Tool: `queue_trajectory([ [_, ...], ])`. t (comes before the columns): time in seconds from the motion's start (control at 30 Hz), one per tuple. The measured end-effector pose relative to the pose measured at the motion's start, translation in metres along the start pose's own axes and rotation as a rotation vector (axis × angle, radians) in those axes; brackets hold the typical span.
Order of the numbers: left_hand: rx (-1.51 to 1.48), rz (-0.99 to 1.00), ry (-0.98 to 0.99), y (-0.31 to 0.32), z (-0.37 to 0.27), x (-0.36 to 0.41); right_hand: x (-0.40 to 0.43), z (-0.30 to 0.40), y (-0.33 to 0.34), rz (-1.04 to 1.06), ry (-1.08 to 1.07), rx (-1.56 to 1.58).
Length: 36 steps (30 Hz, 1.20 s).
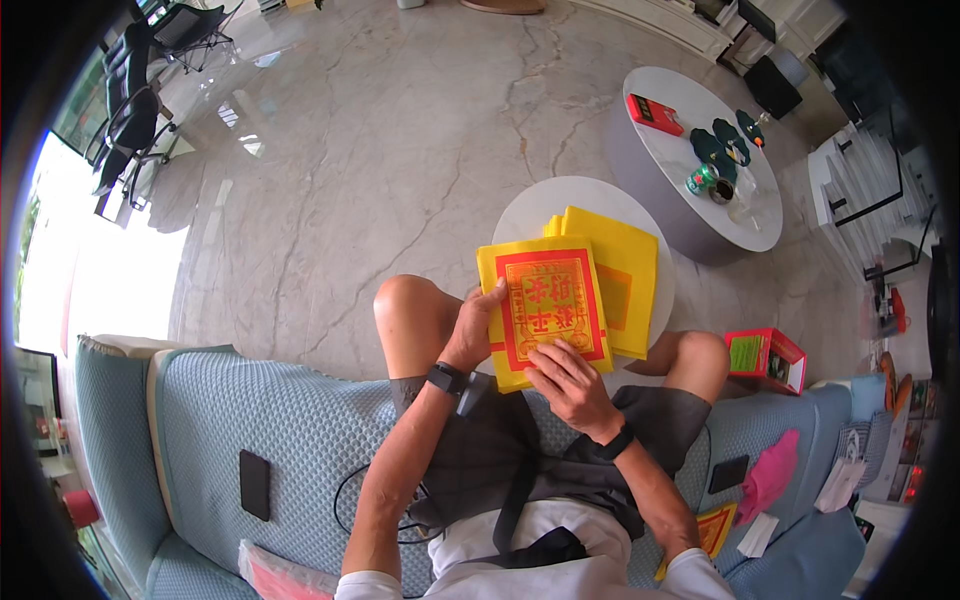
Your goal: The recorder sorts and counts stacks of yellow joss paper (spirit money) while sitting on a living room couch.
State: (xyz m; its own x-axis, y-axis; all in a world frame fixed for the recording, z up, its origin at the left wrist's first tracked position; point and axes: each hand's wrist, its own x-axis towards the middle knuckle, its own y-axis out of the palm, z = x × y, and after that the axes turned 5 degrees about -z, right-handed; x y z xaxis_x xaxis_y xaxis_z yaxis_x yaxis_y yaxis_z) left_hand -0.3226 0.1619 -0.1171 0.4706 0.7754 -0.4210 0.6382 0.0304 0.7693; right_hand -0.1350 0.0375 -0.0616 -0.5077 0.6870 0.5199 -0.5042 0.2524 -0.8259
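A stack of yellow joss paper (547, 304) with a red and gold printed panel is held in front of my lap. My left hand (476, 322) grips its left edge, thumb on top and fingers hidden beneath. Across the lower right of the printed face lie the fingers of my right hand (574, 386); its thumb is out of sight. Behind the held stack, more yellow paper sheets (634, 255) rest fanned on a small round white table (525, 206). That pile overlaps partly with the held stack in the view.
A larger oval table (645, 86) carries a red box (655, 115), a green can (701, 180) and dark green items. Right of my knee stands an open red carton (765, 360). On the blue sofa (202, 405) lie a phone (255, 485), a pink cloth (771, 476) and another yellow paper piece (712, 529).
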Motion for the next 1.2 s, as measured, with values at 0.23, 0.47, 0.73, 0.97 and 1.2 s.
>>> queue_trajectory([
  [0.23, -0.06, 0.007, 0.003, 0.006, -0.001, -0.003, -0.004, -0.006, -0.003, 0.018, -0.017, 0.004],
  [0.47, -0.027, 0.041, 0.012, 0.005, 0.01, 0.003, -0.012, -0.007, -0.007, 0.021, 0.007, 0.001],
  [0.73, -0.136, 0.005, 0.004, 0.001, 0.007, 0.017, -0.016, -0.013, -0.005, 0.024, -0.015, 0.041],
  [0.97, -0.102, 0.02, 0.052, 0.002, 0.01, 0.025, -0.052, -0.003, -0.018, 0.076, -0.013, 0.015],
  [1.2, -0.057, 0.048, 0.069, 0.031, 0.014, 0.021, -0.068, -0.025, -0.081, -0.262, 0.294, 0.05],
])
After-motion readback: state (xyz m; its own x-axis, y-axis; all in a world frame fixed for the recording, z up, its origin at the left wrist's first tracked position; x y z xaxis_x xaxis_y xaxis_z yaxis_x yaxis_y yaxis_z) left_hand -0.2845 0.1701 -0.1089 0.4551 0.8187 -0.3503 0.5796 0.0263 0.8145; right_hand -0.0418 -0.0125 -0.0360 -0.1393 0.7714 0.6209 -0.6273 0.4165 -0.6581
